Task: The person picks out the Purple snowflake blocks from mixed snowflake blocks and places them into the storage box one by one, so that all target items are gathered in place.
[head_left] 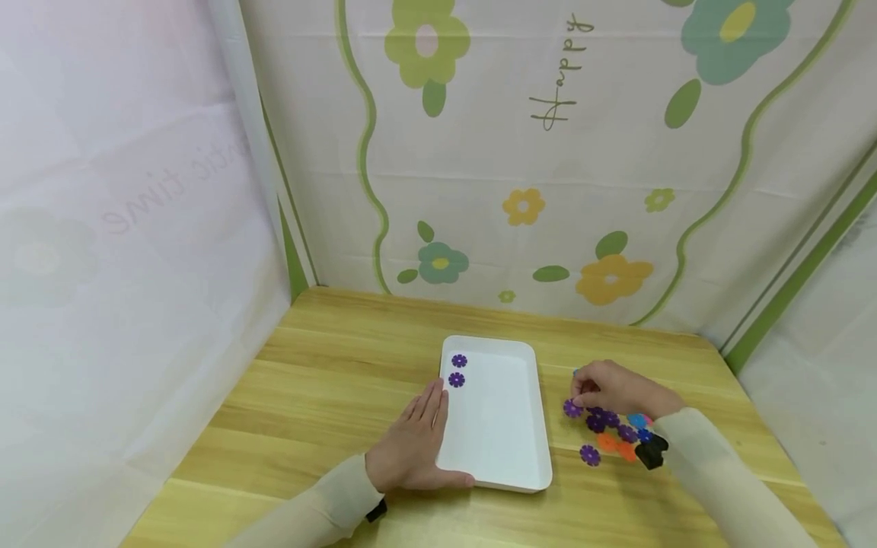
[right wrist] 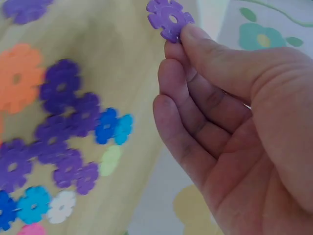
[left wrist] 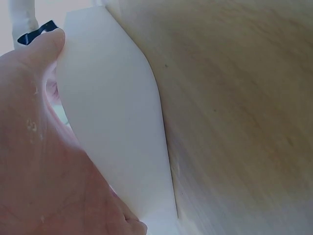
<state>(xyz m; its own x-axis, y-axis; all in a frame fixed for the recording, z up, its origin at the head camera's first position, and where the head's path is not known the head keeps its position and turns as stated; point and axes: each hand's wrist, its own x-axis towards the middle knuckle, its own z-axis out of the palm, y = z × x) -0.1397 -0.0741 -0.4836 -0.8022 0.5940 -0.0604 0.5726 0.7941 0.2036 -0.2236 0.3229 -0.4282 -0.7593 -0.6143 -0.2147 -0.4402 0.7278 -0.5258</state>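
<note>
Cream-coloured fabric sleeves [head_left: 311,498] come nearest the head camera, reaching over a yellow wood-grain table [head_left: 240,426]. Against the outside of a shallow white rectangular tray [head_left: 496,426] lies the left hand [head_left: 414,441], its fingers straight along the left wall and its thumb stretched along the near edge; it seems to steady the tray rather than grip it. Well to the tray's right, the right hand [head_left: 610,388] pinches a small purple notched plastic disc [right wrist: 159,18] between thumb and forefinger. Inside the tray, near its far left corner, two matching purple flower-shaped discs [head_left: 454,362] sit in a short column along the left wall, and that pair looks like all that is done. The pinched piece is not yet in the tray. On the table near the right hand spreads a loose group of dark purple discs [right wrist: 51,93], orange discs [right wrist: 29,73], blue and light blue discs [right wrist: 39,196], a white disc [right wrist: 68,203], a pale green disc [right wrist: 110,160] and a pink disc [right wrist: 32,230]. I judge the work early, with most purple pieces left outside the tray.
</note>
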